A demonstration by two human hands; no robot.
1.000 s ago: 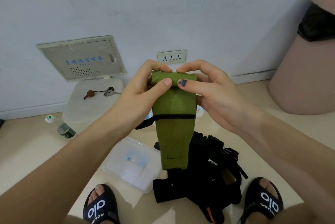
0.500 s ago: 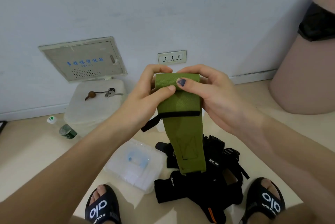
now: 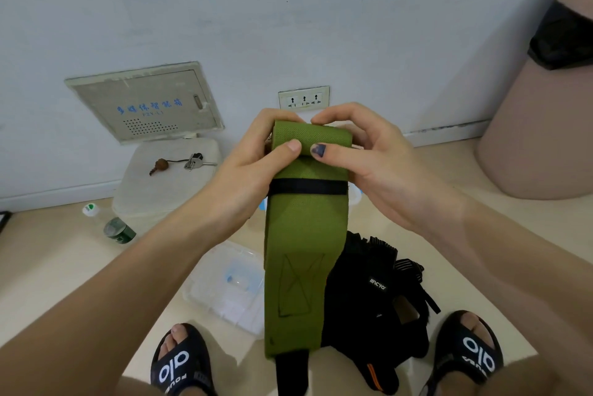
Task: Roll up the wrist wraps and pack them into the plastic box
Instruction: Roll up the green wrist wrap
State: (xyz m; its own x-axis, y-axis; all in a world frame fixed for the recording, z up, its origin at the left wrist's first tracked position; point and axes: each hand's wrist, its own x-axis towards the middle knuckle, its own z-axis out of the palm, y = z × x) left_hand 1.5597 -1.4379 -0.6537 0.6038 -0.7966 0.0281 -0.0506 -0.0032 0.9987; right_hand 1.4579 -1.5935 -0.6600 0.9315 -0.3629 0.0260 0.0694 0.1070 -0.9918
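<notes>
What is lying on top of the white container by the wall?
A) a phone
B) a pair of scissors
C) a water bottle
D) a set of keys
D: a set of keys with a brown bead charm lies on the white container; the bottle lies on the floor beside it.

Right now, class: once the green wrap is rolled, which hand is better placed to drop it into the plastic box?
Probably the left hand: the plastic box lies on its side, below; black gear sits under the right hand.
</notes>
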